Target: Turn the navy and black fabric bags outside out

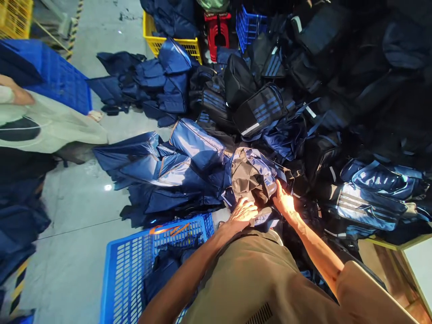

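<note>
on the pile, left hand (pixel 243 210) and right hand (pixel 284 201) each grip a crumpled backpack (pixel 251 173); no readable writing.

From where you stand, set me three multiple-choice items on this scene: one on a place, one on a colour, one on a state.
1. Where is the nearest blue crate?
A. To the left of the left hand
B. On top of the bag pile
C. Behind the red stool

2. What colour is the stool at the top?
A. Green
B. Red
C. White

3. What is the right hand doing?
A. Hanging free in the air
B. Resting on the floor
C. Pressing on the bag piece

Answers: 1 A, the crate sits on the floor by that arm; 2 B, it is plainly red between yellow and blue crates; 3 C, its fingers lie against the grey and blue fabric.
</note>
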A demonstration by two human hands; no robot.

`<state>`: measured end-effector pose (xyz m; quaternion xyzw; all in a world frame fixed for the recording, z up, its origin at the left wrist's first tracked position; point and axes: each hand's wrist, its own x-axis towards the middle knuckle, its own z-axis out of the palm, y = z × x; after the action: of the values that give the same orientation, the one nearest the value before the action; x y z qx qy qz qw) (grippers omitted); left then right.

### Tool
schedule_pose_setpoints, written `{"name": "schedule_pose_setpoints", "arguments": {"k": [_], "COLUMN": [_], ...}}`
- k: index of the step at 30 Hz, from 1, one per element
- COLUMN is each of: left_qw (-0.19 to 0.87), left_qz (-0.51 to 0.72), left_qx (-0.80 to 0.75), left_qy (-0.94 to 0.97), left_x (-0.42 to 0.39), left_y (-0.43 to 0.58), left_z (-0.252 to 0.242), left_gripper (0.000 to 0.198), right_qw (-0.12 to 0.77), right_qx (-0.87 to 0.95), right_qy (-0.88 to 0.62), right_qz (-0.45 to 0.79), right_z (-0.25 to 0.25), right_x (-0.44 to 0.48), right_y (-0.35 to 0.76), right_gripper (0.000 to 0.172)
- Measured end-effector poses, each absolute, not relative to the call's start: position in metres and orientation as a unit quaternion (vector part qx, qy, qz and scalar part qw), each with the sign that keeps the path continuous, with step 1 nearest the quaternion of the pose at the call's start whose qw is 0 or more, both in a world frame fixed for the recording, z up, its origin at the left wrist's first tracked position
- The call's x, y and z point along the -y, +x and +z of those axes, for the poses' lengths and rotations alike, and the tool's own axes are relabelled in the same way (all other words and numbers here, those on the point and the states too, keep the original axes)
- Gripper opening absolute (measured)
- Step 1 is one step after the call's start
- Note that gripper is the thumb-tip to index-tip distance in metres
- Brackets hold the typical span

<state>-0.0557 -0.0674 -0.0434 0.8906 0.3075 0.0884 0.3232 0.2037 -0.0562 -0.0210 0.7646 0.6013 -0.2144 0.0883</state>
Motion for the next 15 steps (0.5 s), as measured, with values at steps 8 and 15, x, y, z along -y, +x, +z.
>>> {"name": "schedule_pose_setpoints", "arguments": {"k": [8,15], "left_qw": [0.315,0.267], "left_qz": [0.093,0.014], "left_qx": [-0.379,-0.512], "left_qy": [0.865,0.816], "left_x": [0.063,0.054], "left_y": [-0.072,-0.116], "left_z": [-0.054,-0.066], "left_gripper": [0.032,0.033], "right_qw": [-0.044,-0.114], "right_qx": [-0.568,-0.458], "right_qy": [0.788,0.864], "right_qz": [-0.234,-0.176], "right_z": [0.035,0.024], "right_x": [0.001,-0.097], "right_y": [0.295,0.327], "right_gripper": [0.053,0.037]}}
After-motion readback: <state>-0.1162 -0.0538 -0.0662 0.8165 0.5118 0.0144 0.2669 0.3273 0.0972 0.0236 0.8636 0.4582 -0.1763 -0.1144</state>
